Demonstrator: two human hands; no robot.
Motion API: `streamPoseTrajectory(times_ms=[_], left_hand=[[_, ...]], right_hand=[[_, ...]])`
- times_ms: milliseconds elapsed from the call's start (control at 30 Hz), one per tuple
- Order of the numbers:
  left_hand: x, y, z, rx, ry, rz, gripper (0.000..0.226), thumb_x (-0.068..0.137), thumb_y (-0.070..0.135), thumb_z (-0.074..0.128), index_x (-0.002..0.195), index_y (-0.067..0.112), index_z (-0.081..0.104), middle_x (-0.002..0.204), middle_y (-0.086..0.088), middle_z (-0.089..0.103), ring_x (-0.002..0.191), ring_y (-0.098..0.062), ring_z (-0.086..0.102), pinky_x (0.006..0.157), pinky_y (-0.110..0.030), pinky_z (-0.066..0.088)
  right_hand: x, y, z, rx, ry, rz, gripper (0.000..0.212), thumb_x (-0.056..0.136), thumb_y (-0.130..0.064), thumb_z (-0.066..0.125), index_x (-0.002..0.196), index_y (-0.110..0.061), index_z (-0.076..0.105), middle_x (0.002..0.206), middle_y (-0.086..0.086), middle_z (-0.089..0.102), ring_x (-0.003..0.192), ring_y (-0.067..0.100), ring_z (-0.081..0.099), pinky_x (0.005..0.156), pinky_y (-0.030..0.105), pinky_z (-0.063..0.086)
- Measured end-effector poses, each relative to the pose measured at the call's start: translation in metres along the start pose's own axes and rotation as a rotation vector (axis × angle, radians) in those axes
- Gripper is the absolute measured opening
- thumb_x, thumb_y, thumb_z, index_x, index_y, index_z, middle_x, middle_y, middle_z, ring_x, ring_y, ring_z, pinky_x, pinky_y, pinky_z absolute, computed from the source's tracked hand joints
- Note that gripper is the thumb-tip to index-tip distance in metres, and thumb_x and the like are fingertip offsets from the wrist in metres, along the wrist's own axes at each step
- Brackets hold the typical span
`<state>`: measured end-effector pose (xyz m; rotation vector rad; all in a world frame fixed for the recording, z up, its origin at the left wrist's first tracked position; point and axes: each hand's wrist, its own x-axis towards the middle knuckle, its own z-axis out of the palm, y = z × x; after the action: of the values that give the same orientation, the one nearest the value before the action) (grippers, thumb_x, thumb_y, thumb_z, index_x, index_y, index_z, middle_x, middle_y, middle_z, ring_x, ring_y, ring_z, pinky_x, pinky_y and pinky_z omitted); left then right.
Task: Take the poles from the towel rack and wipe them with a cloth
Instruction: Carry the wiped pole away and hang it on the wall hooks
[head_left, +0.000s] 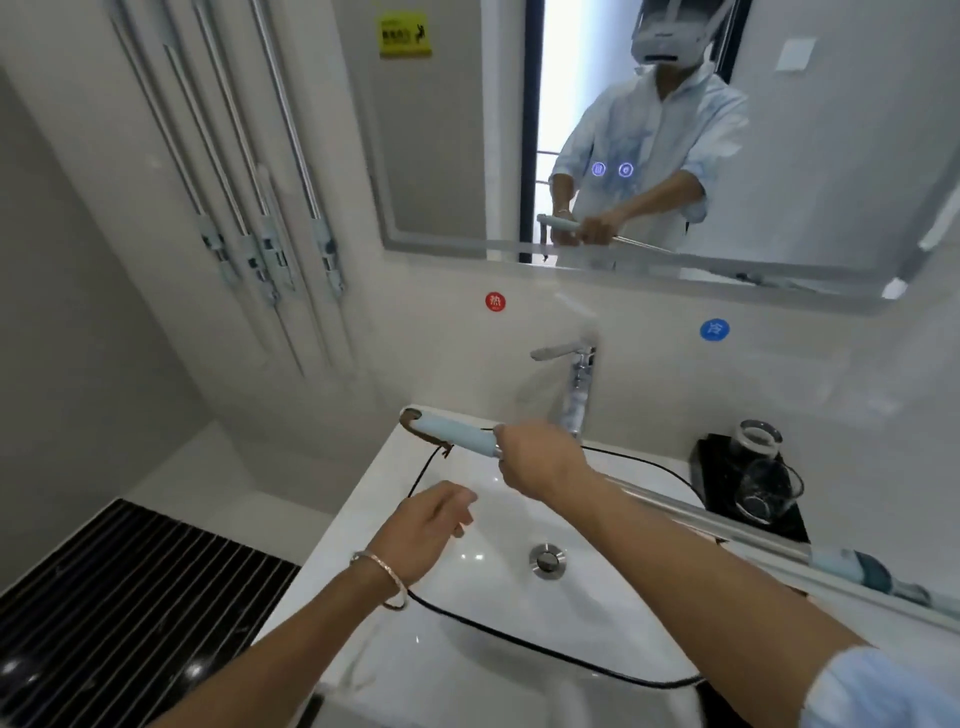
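1 pole (675, 512) — in right hand (540, 460)

Red round sticker (495, 301) on wall tile: 热. Blue round sticker (714, 329) on wall tile: 冷. Yellow sign (404, 35) higher up: slipping figure, print unreadable.

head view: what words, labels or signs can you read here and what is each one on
"热": red round sticker on the wall below the mirror.
"冷": blue round sticker on the same wall, further right.
Yellow sign at the top edge: black writing and a small figure, too blurred to read.
Two glowing blue icons on the mirror: symbols only, no words.
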<state>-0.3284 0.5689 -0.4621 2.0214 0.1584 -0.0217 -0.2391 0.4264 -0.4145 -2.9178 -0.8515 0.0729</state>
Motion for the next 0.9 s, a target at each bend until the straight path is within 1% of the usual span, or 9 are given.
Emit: streamPoseTrajectory(times_ms=[33, 167, 233, 333, 433, 567, 667, 833, 900], left_hand=[[0.002, -0.001, -0.019, -0.155, 0.040, -0.050, 0.023, 0.098, 0.037, 0.041, 0.096, 0.024, 0.061, 0.080, 0.005, 0.065, 0.073, -0.009, 0.060, 0.067, -0.023, 0.046], [0.019, 0.014, -0.139, -0.749, 0.496, -0.070, 0.040, 0.101, 0.041, 0.026, 0.092, 0.016, 0.056, 0.086, -0.005, 0.061, 0.073, -0.017, 0.058, 0.061, -0.030, 0.042], [0.014, 0.018, -0.215, -0.910, 0.657, -0.003, 0.036, 0.102, 0.039, 0.025, 0.092, 0.018, 0.052, 0.087, -0.008, 0.059, 0.073, -0.020, 0.056, 0.062, -0.032, 0.043], [-0.015, 0.015, -0.319, -1.011, 0.904, 0.135, 0.027, 0.101, 0.035, 0.033, 0.085, 0.021, 0.049, 0.069, -0.004, 0.060, 0.063, -0.020, 0.059, 0.059, -0.030, 0.047], [-0.058, 0.012, -0.414, -1.029, 1.141, 0.243, 0.015, 0.100, 0.023, 0.039, 0.089, 0.018, 0.047, 0.069, -0.002, 0.053, 0.047, -0.013, 0.059, 0.053, -0.024, 0.049], [-0.125, 0.009, -0.513, -0.950, 1.333, 0.330, 0.017, 0.101, 0.027, 0.033, 0.095, 0.016, 0.046, 0.067, -0.002, 0.047, 0.048, -0.012, 0.053, 0.048, -0.024, 0.050], [-0.172, 0.014, -0.559, -0.914, 1.469, 0.394, 0.023, 0.101, 0.027, 0.031, 0.095, 0.013, 0.048, 0.062, -0.002, 0.043, 0.050, -0.013, 0.049, 0.052, -0.026, 0.052], [-0.219, 0.024, -0.609, -0.863, 1.560, 0.516, 0.026, 0.099, 0.024, 0.032, 0.083, 0.013, 0.050, 0.052, 0.003, 0.040, 0.038, -0.010, 0.041, 0.046, -0.021, 0.044], [-0.224, 0.030, -0.621, -0.834, 1.563, 0.568, 0.026, 0.098, 0.023, 0.034, 0.080, 0.013, 0.050, 0.049, 0.003, 0.038, 0.037, -0.010, 0.038, 0.043, -0.019, 0.038]], right_hand=[[0.012, -0.026, -0.011, 0.000, 0.026, -0.022, 0.027, 0.093, -0.014, 0.047, 0.119, -0.012, 0.055, 0.115, 0.011, 0.061, 0.103, 0.032, 0.060, 0.071, 0.031, 0.038], [0.058, -0.147, -0.051, 0.001, 0.111, -0.141, 0.027, 0.092, -0.013, 0.049, 0.118, -0.011, 0.057, 0.115, 0.012, 0.062, 0.103, 0.034, 0.061, 0.074, 0.034, 0.041], [0.078, -0.213, -0.069, -0.001, 0.157, -0.230, 0.027, 0.093, -0.013, 0.050, 0.118, -0.009, 0.059, 0.116, 0.014, 0.062, 0.105, 0.035, 0.061, 0.080, 0.037, 0.046], [0.099, -0.314, -0.097, -0.009, 0.251, -0.371, 0.027, 0.096, -0.014, 0.048, 0.120, -0.009, 0.058, 0.119, 0.014, 0.061, 0.107, 0.035, 0.060, 0.080, 0.038, 0.046], [0.110, -0.407, -0.119, 0.008, 0.315, -0.518, 0.028, 0.097, -0.013, 0.044, 0.123, -0.009, 0.055, 0.121, 0.013, 0.058, 0.110, 0.034, 0.058, 0.072, 0.034, 0.034], [0.113, -0.510, -0.137, 0.043, 0.352, -0.675, 0.027, 0.096, -0.011, 0.043, 0.121, -0.008, 0.053, 0.119, 0.013, 0.058, 0.106, 0.036, 0.058, 0.071, 0.034, 0.033], [0.107, -0.572, -0.147, 0.096, 0.373, -0.779, 0.024, 0.095, -0.011, 0.043, 0.117, -0.007, 0.052, 0.114, 0.014, 0.058, 0.101, 0.036, 0.058, 0.069, 0.033, 0.034], [0.105, -0.638, -0.151, 0.244, 0.358, -0.918, 0.008, 0.096, -0.015, 0.044, 0.104, -0.011, 0.044, 0.097, 0.013, 0.053, 0.079, 0.032, 0.049, 0.062, 0.034, 0.030], [0.109, -0.654, -0.150, 0.331, 0.333, -0.953, 0.012, 0.098, -0.020, 0.046, 0.097, -0.013, 0.037, 0.088, 0.010, 0.046, 0.077, 0.031, 0.046, 0.061, 0.034, 0.030]])
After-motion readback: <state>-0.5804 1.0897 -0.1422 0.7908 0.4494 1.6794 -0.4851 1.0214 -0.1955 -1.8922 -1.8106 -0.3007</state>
